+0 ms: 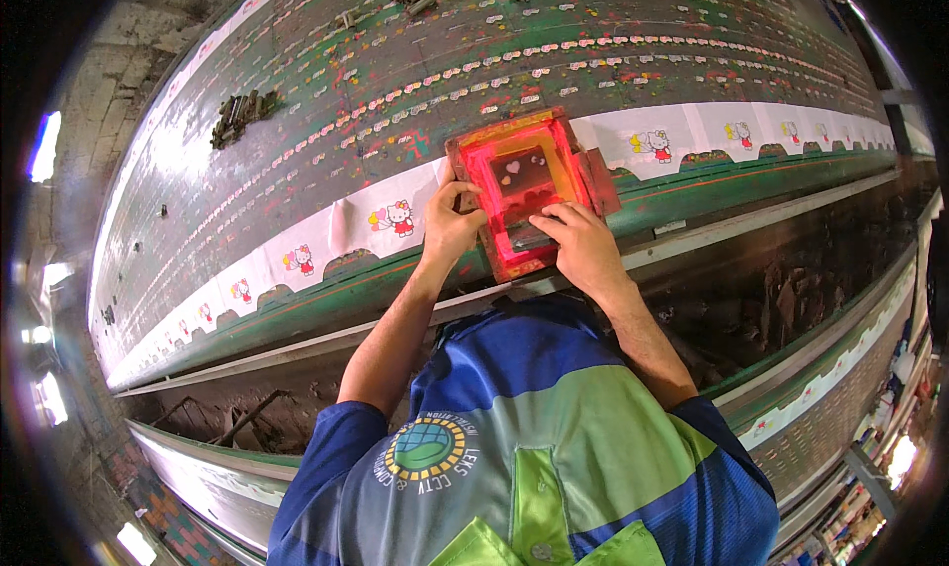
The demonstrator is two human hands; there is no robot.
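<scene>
A screen printing frame (570,131), stained red and pink, lies over the white fabric strip (341,232) at the table's near edge. My left hand (454,222) is closed on its left side, the fingertips bent over the rim. Inside the frame, at its near end, my right hand (581,242) pinches a dark flat strip (528,238) that looks like a squeegee; the fingers partly cover it. Through the mesh show a dark window and small pale heart shapes. Printed cartoon cats in red (399,217) repeat along the strip on both sides of the frame.
The long dark table (326,101) is speckled with paint and rows of small pale marks. Dark metal pieces (242,116) lie in a heap at far left, with more (415,0) at the back. A dark trough (791,289) runs along the near side, beyond the green table edge.
</scene>
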